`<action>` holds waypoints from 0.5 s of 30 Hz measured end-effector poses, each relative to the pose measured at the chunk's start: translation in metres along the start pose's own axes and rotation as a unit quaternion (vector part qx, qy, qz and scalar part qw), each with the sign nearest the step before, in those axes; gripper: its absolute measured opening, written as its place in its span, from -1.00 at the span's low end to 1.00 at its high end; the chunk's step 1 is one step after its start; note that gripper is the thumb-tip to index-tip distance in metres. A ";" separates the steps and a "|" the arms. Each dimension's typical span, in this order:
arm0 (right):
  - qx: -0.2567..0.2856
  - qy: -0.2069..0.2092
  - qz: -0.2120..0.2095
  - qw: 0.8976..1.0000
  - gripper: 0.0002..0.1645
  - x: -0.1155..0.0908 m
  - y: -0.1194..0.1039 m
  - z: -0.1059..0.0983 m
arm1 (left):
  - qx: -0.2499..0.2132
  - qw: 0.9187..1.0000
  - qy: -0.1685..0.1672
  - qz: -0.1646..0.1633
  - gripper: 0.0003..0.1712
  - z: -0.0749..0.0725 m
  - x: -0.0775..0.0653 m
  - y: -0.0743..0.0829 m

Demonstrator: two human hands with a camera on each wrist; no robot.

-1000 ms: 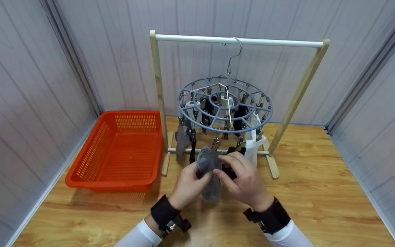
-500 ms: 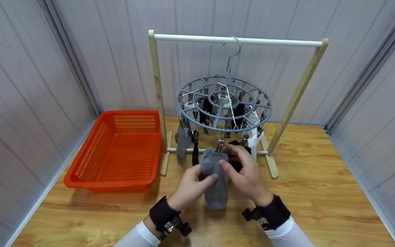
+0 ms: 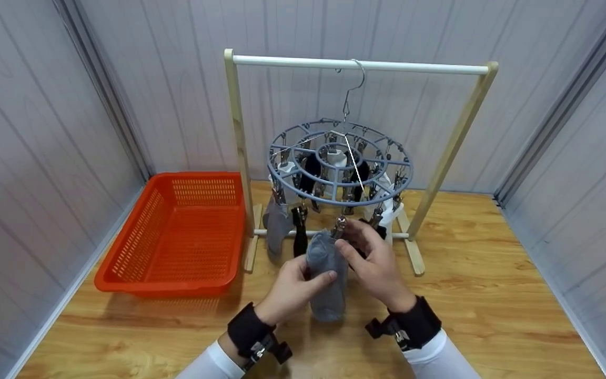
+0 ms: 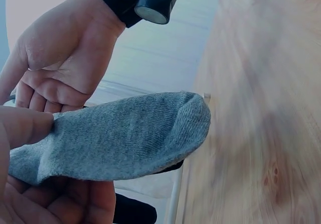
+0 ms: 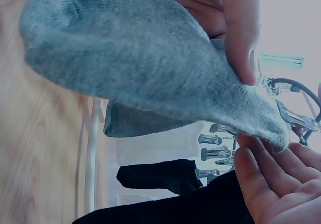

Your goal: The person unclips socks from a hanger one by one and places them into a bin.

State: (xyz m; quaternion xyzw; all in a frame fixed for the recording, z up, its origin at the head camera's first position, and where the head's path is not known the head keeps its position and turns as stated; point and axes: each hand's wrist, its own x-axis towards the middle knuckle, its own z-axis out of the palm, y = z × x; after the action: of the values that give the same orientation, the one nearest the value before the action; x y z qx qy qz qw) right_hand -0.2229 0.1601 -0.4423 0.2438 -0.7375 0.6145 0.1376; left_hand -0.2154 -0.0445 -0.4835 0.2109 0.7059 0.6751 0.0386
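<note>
Sock [image 3: 330,301] is lt. grey, flecked knit, toe dn.

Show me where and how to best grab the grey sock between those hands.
Perhaps pinch the sock by its left edge, above the loose lower end, coming from the left, thumb in front, as the left hand does. That lower end hangs limp and might swing away; the clip and right hand crowd its top right.

Soft shadows are cast on the evenly lit surface [image 3: 471,310]; the wrist views are hazed and bluish.
</note>
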 end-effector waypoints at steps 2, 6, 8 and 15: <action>0.000 0.005 0.000 1.000 -0.48 0.002 -0.002 0.001 | 0.005 1.000 -0.001 0.000 -0.54 -0.001 0.001 0.000; -0.002 0.018 0.007 1.000 -0.48 0.006 -0.004 0.003 | 0.010 1.000 -0.007 0.006 -0.54 -0.001 0.002 0.001; 0.001 0.024 0.010 1.000 -0.47 0.009 -0.004 0.004 | 0.012 1.000 -0.008 0.009 -0.55 -0.001 0.002 0.001; 0.010 0.047 0.032 0.998 -0.54 0.010 -0.003 0.004 | 0.013 1.000 -0.012 0.002 -0.57 0.002 0.000 0.000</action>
State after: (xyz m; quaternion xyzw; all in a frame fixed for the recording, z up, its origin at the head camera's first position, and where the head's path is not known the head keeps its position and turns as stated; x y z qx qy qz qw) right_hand -0.2296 0.1536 -0.4354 0.1922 -0.7317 0.6365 0.1501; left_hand -0.2152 -0.0429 -0.4836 0.2211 0.7137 0.6633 0.0425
